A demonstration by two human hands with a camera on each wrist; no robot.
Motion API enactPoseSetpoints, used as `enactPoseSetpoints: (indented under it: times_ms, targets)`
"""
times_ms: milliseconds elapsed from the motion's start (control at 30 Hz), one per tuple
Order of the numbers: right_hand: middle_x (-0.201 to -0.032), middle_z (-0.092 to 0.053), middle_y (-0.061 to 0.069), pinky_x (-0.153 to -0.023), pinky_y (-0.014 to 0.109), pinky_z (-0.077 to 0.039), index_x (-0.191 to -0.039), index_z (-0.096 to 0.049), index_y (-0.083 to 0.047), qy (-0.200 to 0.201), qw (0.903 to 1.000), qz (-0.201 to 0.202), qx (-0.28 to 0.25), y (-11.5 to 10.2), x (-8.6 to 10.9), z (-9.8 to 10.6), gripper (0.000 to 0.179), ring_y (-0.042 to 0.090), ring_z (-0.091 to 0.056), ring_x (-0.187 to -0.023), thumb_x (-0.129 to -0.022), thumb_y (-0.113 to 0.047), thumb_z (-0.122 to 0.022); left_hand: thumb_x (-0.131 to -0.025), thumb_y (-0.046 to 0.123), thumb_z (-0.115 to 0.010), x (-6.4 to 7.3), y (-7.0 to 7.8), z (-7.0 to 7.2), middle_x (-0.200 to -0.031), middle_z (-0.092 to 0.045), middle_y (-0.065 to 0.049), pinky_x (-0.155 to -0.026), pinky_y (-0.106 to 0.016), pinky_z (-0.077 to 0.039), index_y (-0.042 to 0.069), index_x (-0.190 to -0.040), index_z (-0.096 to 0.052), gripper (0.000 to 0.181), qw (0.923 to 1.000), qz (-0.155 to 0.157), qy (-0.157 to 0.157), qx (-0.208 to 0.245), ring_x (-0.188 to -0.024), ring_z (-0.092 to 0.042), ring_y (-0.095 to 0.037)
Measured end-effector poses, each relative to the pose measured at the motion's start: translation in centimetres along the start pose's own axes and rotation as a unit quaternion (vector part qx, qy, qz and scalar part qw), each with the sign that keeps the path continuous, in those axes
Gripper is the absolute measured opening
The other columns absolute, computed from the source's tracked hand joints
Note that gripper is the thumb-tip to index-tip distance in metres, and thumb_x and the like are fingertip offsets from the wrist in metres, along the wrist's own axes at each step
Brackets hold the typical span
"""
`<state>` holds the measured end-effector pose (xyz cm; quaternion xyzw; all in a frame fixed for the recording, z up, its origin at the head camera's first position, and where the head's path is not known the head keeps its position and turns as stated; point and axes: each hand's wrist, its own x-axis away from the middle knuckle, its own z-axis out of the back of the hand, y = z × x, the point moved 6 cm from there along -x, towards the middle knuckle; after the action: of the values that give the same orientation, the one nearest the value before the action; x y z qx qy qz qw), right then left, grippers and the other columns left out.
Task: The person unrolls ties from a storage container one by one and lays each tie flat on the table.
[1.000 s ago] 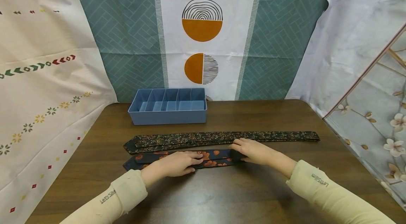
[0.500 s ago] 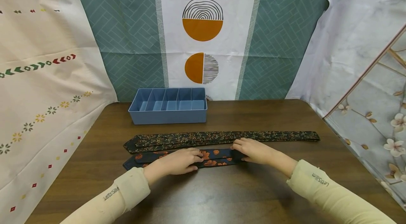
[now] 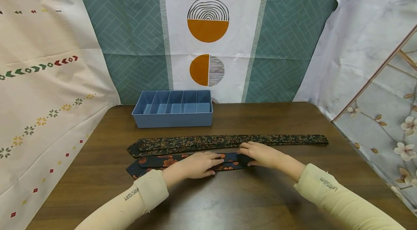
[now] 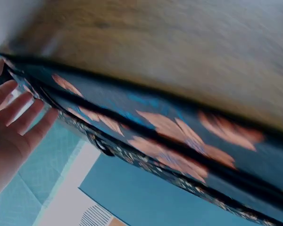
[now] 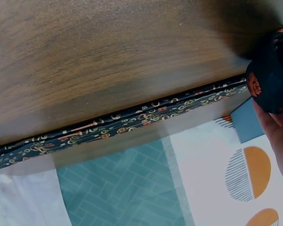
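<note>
A navy necktie (image 3: 156,161) with orange flowers lies lengthwise on the table, its pointed wide end to the left. My left hand (image 3: 202,165) rests on the middle of it; in the left wrist view that hand (image 4: 14,122) has its fingers stretched over the fabric. At the tie's right end my right hand (image 3: 260,154) holds a rolled-up part. The right wrist view shows this dark roll (image 5: 269,82) with the thumb and fingers of my right hand (image 5: 280,141) around it. Just behind lies a second necktie (image 3: 208,142), dark with a small gold and rust pattern, laid out straight.
A blue divided box (image 3: 172,119) with several compartments stands at the back left of the brown wooden table (image 3: 260,118). Patterned cloths (image 3: 280,42) hang behind and at both sides.
My left hand has slid to the right along the navy necktie, closer to the right hand, uncovering more of the flowers on the left. My right hand has barely moved.
</note>
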<state>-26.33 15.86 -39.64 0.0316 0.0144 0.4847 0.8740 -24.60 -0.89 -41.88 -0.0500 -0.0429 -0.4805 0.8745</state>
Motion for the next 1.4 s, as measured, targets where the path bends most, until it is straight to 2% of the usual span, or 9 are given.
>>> enactPoseSetpoints:
  times_ms: [200,333,500,667,1000,1400]
  targets:
    - [-0.113,-0.061,0.005,-0.086,0.036,-0.053,-0.11,-0.06,-0.008,0.009,0.9999,0.007,0.004,0.0,0.1,0.2,0.04,0.021,-0.06,-0.101,-0.077,-0.022,-0.078,-0.096,0.041,-0.049,-0.7,0.5,-0.9,-0.151,-0.035,0.0,-0.106,-0.035,-0.042,0.026,-0.146,-0.037,0.053,0.9992,0.024,-0.026,-0.018,-0.135,-0.041,-0.02]
    - [-0.111,-0.06,0.004,-0.084,0.035,-0.054,-0.11,-0.059,-0.009,0.01,0.9999,0.008,0.01,0.0,0.1,0.2,0.04,0.02,-0.061,-0.098,-0.077,-0.021,-0.078,-0.096,0.042,-0.049,-0.7,0.6,-1.0,-0.152,-0.033,-0.001,-0.107,-0.037,-0.042,0.025,-0.146,-0.037,0.054,0.9987,0.04,-0.033,-0.001,-0.136,-0.04,-0.022]
    - [-0.109,-0.057,0.005,-0.082,0.035,-0.054,-0.118,-0.06,-0.008,-0.013,0.9998,-0.008,0.013,0.2,0.2,0.0,0.045,0.021,-0.06,-0.096,-0.078,-0.02,-0.077,-0.096,0.041,-0.05,-0.6,0.8,-1.0,-0.153,-0.031,-0.002,-0.107,-0.039,-0.041,0.023,-0.146,-0.037,0.055,0.998,0.046,-0.039,0.016,-0.137,-0.039,-0.025]
    - [-0.103,-0.056,0.003,-0.077,0.031,-0.055,-0.114,-0.064,-0.009,-0.015,0.9998,-0.012,0.011,0.4,0.4,-0.1,0.04,0.019,-0.06,-0.089,-0.078,-0.019,-0.078,-0.095,0.04,-0.051,-0.5,0.9,-1.0,-0.154,-0.031,-0.004,-0.106,-0.043,-0.041,0.021,-0.146,-0.038,0.055,0.9975,0.052,-0.039,0.029,-0.137,-0.038,-0.027]
    - [-0.101,-0.061,0.002,-0.08,0.032,-0.055,-0.106,-0.064,-0.01,-0.003,1.0,0.004,0.007,0.5,0.7,0.4,0.033,0.018,-0.063,-0.092,-0.077,-0.017,-0.078,-0.095,0.039,-0.053,-0.5,1.2,-0.8,-0.152,-0.035,-0.005,-0.105,-0.043,-0.042,0.02,-0.144,-0.041,0.054,0.9968,0.064,-0.031,0.035,-0.136,-0.04,-0.028]
    - [-0.099,-0.058,0.001,-0.078,0.032,-0.055,-0.109,-0.062,-0.012,0.002,1.0,-0.007,-0.004,0.9,1.0,0.6,0.036,0.018,-0.061,-0.089,-0.077,-0.015,-0.078,-0.096,0.036,-0.052,-0.7,1.1,-0.7,-0.152,-0.035,-0.004,-0.105,-0.041,-0.043,0.02,-0.144,-0.041,0.051,0.997,0.066,-0.028,0.027,-0.135,-0.041,-0.028]
